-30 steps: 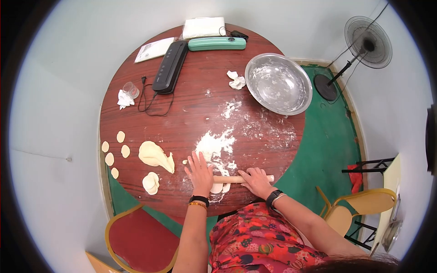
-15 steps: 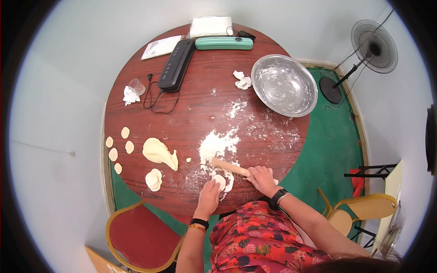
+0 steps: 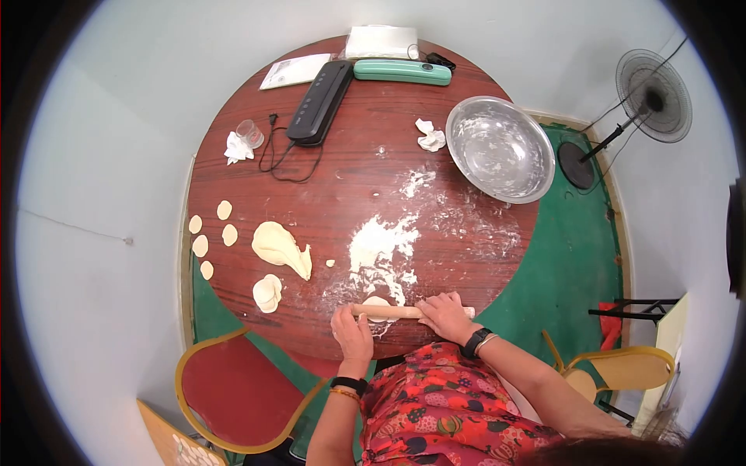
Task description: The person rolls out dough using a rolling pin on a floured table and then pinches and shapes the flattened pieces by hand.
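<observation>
A wooden rolling pin (image 3: 398, 312) lies sideways across a small round dough wrapper (image 3: 378, 301) near the table's front edge. My right hand (image 3: 446, 315) is closed over the pin's right part. At its left end, my left hand (image 3: 353, 334) has its fingers curled against the wood. White flour (image 3: 381, 245) is scattered just beyond the wrapper. To the left are a large lump of dough (image 3: 278, 247), a tiny dough bit (image 3: 330, 263) and a small stack of wrappers (image 3: 267, 293). Several single wrappers (image 3: 200, 246) lie at the table's left edge.
A steel basin (image 3: 501, 151) stands at the right of the round table (image 3: 256, 186), beside crumpled tissue (image 3: 430, 136). Farther back are a black corded device (image 3: 320, 105), a green device (image 3: 402, 72) and a clear cup (image 3: 249, 133). A red chair (image 3: 241, 392) stands front left.
The rolling pin has swung from slanting away to lying level over the wrapper. My left hand has gone from the wrapper's edge to the pin's left end.
</observation>
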